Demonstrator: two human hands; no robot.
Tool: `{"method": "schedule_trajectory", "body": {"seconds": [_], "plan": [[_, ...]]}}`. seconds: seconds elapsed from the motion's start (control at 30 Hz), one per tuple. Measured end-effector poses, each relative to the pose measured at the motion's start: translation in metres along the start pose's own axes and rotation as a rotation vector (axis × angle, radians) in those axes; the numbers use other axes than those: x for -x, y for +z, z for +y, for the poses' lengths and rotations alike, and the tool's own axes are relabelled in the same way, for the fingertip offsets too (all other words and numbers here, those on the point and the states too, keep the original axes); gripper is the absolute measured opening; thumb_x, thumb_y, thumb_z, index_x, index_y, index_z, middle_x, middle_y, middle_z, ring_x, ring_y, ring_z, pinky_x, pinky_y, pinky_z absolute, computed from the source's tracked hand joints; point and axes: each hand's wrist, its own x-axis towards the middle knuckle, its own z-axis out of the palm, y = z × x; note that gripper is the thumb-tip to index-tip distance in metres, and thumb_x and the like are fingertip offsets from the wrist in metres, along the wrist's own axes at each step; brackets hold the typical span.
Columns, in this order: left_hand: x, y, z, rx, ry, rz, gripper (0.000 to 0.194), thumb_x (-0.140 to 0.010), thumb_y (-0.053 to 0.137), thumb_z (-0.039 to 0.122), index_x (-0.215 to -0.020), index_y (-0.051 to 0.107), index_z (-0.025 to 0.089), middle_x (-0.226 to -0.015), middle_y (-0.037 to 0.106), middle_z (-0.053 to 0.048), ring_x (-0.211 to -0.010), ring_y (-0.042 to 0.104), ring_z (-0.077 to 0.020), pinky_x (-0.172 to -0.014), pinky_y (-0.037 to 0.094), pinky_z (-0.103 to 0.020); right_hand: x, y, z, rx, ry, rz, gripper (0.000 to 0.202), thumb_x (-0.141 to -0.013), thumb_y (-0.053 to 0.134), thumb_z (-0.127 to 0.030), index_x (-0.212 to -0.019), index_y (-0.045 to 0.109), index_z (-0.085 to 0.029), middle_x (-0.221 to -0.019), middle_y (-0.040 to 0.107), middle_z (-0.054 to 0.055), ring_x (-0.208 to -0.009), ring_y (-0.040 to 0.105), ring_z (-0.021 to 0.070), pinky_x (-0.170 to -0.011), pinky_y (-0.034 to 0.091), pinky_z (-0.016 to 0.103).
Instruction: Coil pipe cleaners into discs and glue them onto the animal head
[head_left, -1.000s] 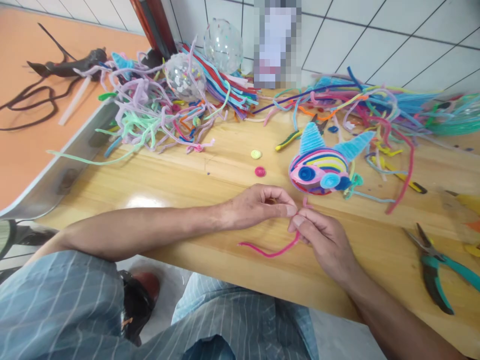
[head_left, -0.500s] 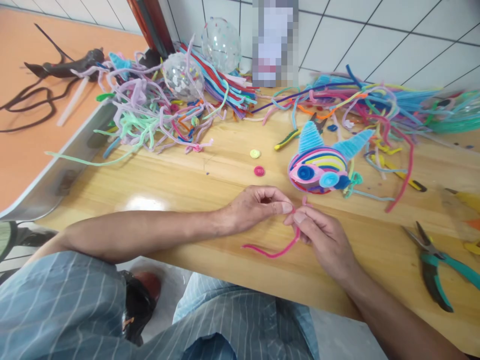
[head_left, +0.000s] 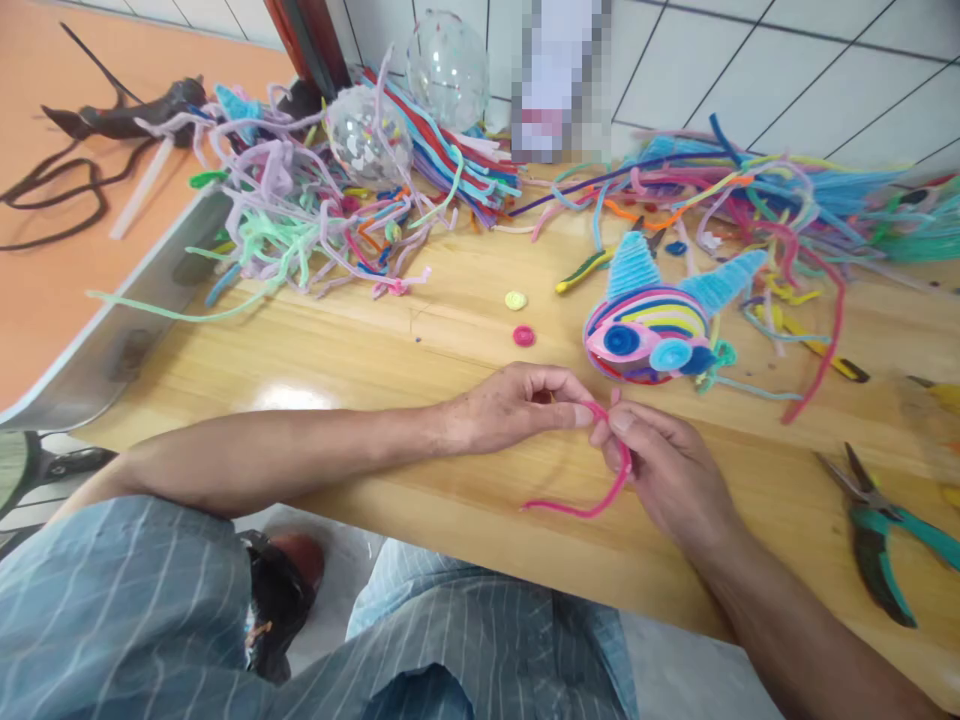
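Observation:
A pink pipe cleaner point(head_left: 577, 512) runs between my two hands, its long tail curving down and to the left over the table. My left hand point(head_left: 529, 408) pinches it between thumb and forefinger. Close beside, my right hand point(head_left: 664, 460) grips it too, and a short pink end sticks up above the fingers. Just beyond my hands lies a striped, colourful mask-like piece point(head_left: 649, 335) with two light blue pointed ears and round blue coils. A pink coil point(head_left: 523, 336) and a pale yellow coil point(head_left: 515, 300) lie left of it.
Teal-handled pliers point(head_left: 874, 520) lie open at the right. Tangled pipe cleaners point(head_left: 281, 235) and clear confetti balls point(head_left: 369, 135) are at the back left, with more pipe cleaners point(head_left: 810, 195) at the back right. A black glue gun point(head_left: 142, 112) rests on an orange surface point(head_left: 45, 330).
My hands have moved slightly apart, with more pink pipe cleaner showing between them. Its tail has shifted right. The whole view has also shifted a little.

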Motion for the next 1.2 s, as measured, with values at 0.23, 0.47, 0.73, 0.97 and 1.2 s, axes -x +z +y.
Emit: {"method": "schedule_trajectory", "body": {"seconds": [0.23,0.47,0.73,0.97,1.2], "plan": [[0.000,-0.001,0.000,-0.050,-0.001,0.032,0.027,-0.089,0.079,0.041,-0.098,0.075,0.016,-0.085,0.074,-0.003,-0.081,0.066,-0.0157,-0.076,0.053,-0.027,-0.001,-0.002,0.000,0.081,-0.040,-0.042,0.030,-0.093,0.063,-0.044,-0.074,0.071,-0.023,-0.057,0.046,-0.004,-0.054,0.041,0.0120,-0.054,0.030,0.029],[0.000,0.000,0.003,-0.034,-0.043,-0.005,0.014,-0.088,0.078,0.027,-0.089,0.074,0.014,-0.083,0.072,-0.001,-0.076,0.062,-0.0109,-0.076,0.049,-0.025,0.003,0.003,-0.015,0.359,-0.140,-0.016,0.028,-0.091,0.060,-0.039,-0.069,0.070,-0.024,-0.053,0.042,-0.005,-0.052,0.038,0.0126,-0.055,0.030,0.030],[0.002,0.002,0.006,0.132,-0.124,0.055,0.014,-0.086,0.081,0.029,-0.086,0.078,0.016,-0.083,0.076,-0.001,-0.076,0.064,-0.0106,-0.079,0.049,-0.026,0.000,-0.001,-0.004,0.177,-0.095,-0.052,0.036,-0.096,0.059,-0.047,-0.073,0.073,-0.023,-0.057,0.048,-0.003,-0.053,0.043,0.0127,-0.053,0.034,0.030],[0.010,0.021,0.004,0.412,-0.233,0.217,0.026,-0.080,0.087,0.037,-0.084,0.075,0.015,-0.065,0.060,0.003,-0.051,0.039,-0.0040,-0.050,0.027,-0.022,0.000,0.008,0.007,0.049,-0.096,-0.086,0.040,-0.097,0.064,-0.055,-0.078,0.074,-0.021,-0.063,0.057,-0.001,-0.054,0.044,0.0114,-0.053,0.035,0.028],[0.002,0.008,0.014,0.342,-0.243,0.120,0.031,-0.088,0.076,0.046,-0.083,0.073,0.015,-0.066,0.059,0.002,-0.051,0.039,-0.0058,-0.047,0.027,-0.022,0.001,0.001,-0.002,-0.006,-0.029,-0.057,0.040,-0.092,0.068,-0.054,-0.069,0.070,-0.021,-0.058,0.055,-0.001,-0.053,0.044,0.0115,-0.052,0.033,0.028]]}}
